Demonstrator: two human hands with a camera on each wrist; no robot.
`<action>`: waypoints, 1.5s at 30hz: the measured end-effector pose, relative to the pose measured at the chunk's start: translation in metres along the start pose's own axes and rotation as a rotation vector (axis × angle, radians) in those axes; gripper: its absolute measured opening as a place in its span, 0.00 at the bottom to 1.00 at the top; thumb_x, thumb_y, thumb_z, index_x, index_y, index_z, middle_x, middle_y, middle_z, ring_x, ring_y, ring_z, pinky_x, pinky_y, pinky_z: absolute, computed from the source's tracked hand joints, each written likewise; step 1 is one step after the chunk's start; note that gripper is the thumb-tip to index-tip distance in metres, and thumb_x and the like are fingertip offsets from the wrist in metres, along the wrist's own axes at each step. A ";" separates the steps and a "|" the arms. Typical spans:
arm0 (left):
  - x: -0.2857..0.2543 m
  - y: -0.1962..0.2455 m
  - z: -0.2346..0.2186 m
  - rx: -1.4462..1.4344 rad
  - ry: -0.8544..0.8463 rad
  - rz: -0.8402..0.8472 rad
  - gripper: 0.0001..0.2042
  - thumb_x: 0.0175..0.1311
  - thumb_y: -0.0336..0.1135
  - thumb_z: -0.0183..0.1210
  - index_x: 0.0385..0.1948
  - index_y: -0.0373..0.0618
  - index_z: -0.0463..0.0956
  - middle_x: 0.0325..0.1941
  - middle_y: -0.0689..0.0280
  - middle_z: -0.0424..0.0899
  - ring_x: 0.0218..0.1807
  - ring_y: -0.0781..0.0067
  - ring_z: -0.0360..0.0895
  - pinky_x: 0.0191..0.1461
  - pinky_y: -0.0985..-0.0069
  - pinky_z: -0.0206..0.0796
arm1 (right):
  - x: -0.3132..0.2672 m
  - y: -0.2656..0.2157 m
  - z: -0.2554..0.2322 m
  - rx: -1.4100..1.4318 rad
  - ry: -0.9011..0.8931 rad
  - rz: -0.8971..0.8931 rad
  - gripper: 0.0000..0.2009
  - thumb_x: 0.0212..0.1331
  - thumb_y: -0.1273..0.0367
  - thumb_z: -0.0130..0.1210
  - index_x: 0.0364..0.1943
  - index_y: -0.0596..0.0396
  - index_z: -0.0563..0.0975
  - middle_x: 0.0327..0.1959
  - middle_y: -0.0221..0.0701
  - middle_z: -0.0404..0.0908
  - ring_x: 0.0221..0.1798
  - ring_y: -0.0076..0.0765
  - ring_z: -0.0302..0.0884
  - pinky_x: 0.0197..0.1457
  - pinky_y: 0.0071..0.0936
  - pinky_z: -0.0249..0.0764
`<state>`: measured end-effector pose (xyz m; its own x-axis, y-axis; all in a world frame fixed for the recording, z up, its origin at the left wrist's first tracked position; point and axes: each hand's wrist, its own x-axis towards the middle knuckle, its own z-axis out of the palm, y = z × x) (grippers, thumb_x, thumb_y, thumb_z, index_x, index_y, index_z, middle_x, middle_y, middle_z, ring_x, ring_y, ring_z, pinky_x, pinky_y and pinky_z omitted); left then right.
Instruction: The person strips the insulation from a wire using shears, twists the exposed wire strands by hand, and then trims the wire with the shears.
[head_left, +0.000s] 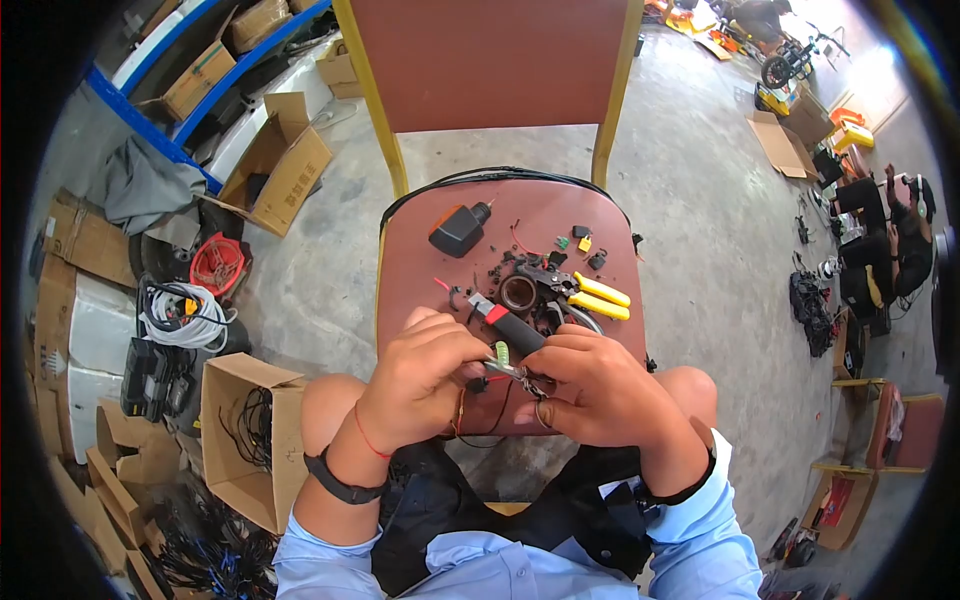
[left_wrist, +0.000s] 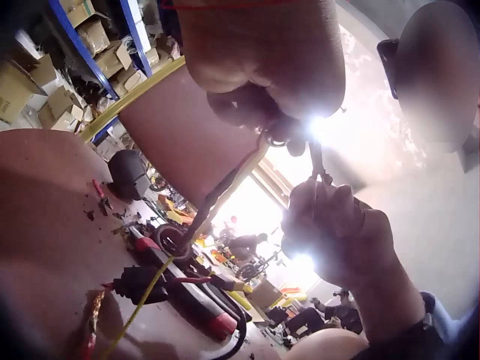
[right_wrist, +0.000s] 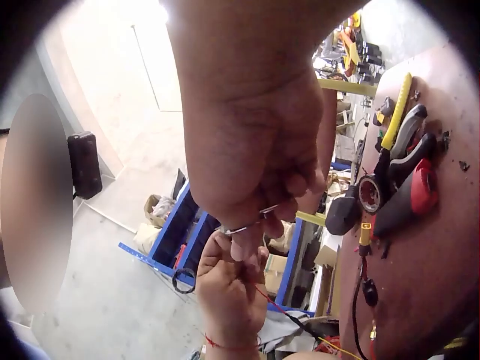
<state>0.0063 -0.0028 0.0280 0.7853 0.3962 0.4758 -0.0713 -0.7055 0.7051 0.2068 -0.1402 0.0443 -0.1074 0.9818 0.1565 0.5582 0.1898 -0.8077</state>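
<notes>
Over the chair seat's front edge, my left hand (head_left: 425, 378) pinches thin wires (head_left: 461, 408); red and yellow strands hang from it in the right wrist view. My right hand (head_left: 615, 390) grips a small metal tool (head_left: 512, 371) whose front end meets the left fingertips. The tool's exact kind is unclear. In the right wrist view its metal edge (right_wrist: 264, 212) shows among the right fingers. A small green piece (head_left: 502, 352) stands beside the left fingertips. The wires' ends are hidden by the fingers.
On the seat (head_left: 420, 300) lie a red-and-black handled tool (head_left: 512, 328), yellow-handled pliers (head_left: 600, 296), a tape roll (head_left: 518, 292), a black-and-orange part (head_left: 460, 230) and scraps. Open cartons (head_left: 240, 430) stand at left. A seated person (head_left: 905, 240) is at far right.
</notes>
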 end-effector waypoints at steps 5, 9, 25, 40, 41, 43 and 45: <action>-0.003 0.001 -0.003 -0.093 -0.051 -0.109 0.11 0.49 0.15 0.60 0.34 0.39 0.80 0.28 0.62 0.80 0.31 0.63 0.72 0.41 0.70 0.63 | -0.002 0.003 0.003 0.004 0.029 -0.007 0.19 0.41 0.76 0.68 0.43 0.60 0.82 0.32 0.35 0.80 0.39 0.47 0.77 0.44 0.40 0.74; -0.004 0.001 -0.006 -0.164 -0.098 -0.187 0.07 0.56 0.18 0.61 0.35 0.39 0.80 0.29 0.63 0.81 0.34 0.64 0.73 0.41 0.71 0.64 | -0.001 0.001 0.001 0.015 -0.005 0.004 0.18 0.48 0.71 0.68 0.46 0.58 0.82 0.30 0.34 0.77 0.41 0.46 0.76 0.45 0.40 0.74; -0.017 -0.017 0.005 -0.750 -0.195 -0.521 0.14 0.78 0.41 0.57 0.44 0.36 0.79 0.33 0.70 0.78 0.34 0.80 0.71 0.40 0.79 0.66 | -0.002 0.007 -0.003 0.029 -0.038 0.065 0.16 0.50 0.73 0.67 0.45 0.58 0.83 0.32 0.37 0.79 0.43 0.47 0.78 0.47 0.40 0.74; -0.020 0.004 0.011 -0.670 -0.133 -0.542 0.11 0.79 0.36 0.55 0.47 0.37 0.81 0.34 0.71 0.79 0.35 0.82 0.72 0.40 0.78 0.68 | -0.008 0.005 -0.003 -0.003 0.005 0.006 0.19 0.48 0.72 0.67 0.48 0.59 0.82 0.30 0.34 0.77 0.41 0.45 0.75 0.47 0.39 0.72; -0.020 0.005 0.011 -0.652 -0.128 -0.554 0.11 0.78 0.36 0.56 0.47 0.37 0.81 0.34 0.71 0.79 0.36 0.82 0.72 0.41 0.78 0.68 | -0.009 0.006 -0.003 -0.012 0.017 -0.007 0.19 0.48 0.72 0.67 0.47 0.59 0.82 0.30 0.34 0.77 0.41 0.45 0.75 0.47 0.39 0.72; -0.021 0.005 0.011 -0.645 -0.117 -0.565 0.11 0.77 0.36 0.58 0.47 0.37 0.80 0.35 0.70 0.80 0.38 0.82 0.74 0.43 0.79 0.69 | -0.009 0.005 -0.004 -0.026 0.020 -0.009 0.18 0.49 0.72 0.66 0.47 0.59 0.82 0.31 0.35 0.78 0.41 0.46 0.76 0.46 0.39 0.73; -0.022 0.008 0.011 -0.650 -0.086 -0.569 0.10 0.76 0.35 0.60 0.47 0.37 0.80 0.37 0.70 0.81 0.41 0.82 0.75 0.46 0.79 0.69 | -0.010 0.004 -0.004 -0.029 0.018 -0.002 0.18 0.49 0.71 0.66 0.47 0.59 0.82 0.31 0.35 0.78 0.42 0.47 0.76 0.46 0.40 0.73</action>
<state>-0.0042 -0.0236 0.0175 0.8502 0.5226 -0.0636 0.0302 0.0722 0.9969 0.2139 -0.1489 0.0418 -0.0938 0.9811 0.1690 0.5817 0.1918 -0.7905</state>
